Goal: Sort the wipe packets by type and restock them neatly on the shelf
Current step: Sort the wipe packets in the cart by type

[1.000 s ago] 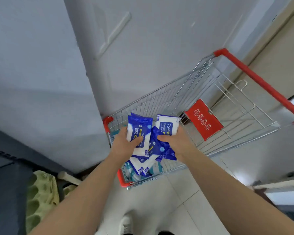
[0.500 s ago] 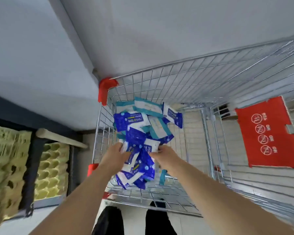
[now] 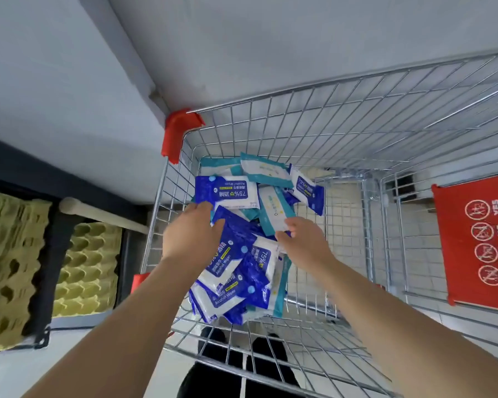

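A wire shopping cart holds loose wipe packets. Blue-and-white alcohol wipe packets lie among teal-and-white packets at the basket's far left end. Between my hands a fanned bundle of blue alcohol wipe packets hangs low inside the cart. My left hand grips the bundle's left side, thumb on top. My right hand holds its right side, fingers curled against a teal-and-white packet. The shelf for the wipes is out of view.
Yellow-green egg trays fill a dark shelf on the left, close to the cart's side. A red corner bumper and a red child-seat sign mark the cart. A white wall stands behind. My dark trousers show under the basket.
My view has dropped and closed in on the cart. Both hands have gone lower into the basket with the blue bundle between them.
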A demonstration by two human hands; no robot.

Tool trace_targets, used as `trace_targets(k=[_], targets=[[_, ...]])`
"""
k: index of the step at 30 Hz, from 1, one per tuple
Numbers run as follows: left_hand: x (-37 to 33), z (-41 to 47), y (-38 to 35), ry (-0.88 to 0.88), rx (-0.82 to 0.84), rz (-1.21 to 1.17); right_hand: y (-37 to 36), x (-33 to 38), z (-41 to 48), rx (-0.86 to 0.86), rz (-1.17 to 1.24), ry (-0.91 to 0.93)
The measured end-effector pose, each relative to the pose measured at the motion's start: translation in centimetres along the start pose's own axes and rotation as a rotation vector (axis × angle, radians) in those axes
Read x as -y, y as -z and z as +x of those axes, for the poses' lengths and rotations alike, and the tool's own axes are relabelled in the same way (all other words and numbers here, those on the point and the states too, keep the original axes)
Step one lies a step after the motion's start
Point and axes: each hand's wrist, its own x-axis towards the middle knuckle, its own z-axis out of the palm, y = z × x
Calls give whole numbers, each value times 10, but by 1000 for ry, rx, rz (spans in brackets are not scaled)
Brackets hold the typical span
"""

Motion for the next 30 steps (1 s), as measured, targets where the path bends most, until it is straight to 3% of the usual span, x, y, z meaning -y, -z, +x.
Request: trace_targets(k=[4,9,14,19,24,30], targets=[[-23,32,4,-50,-51,-257,23,15,22,-118,145,68],[-48,95,-11,34,-10,-407,31,21,73,-128,221,42],[-62,136,-28,54,52,-387,16,19,108,-20,256,-50],[-46,141,-24,29,54,-515,21,7,105,-117,317,-81],[-17,122,-19,-15,91,-444,10,1,81,39,188,-184],[-22,110,-13,-46,163,-473,16,-2,78,-86,482,-238]])
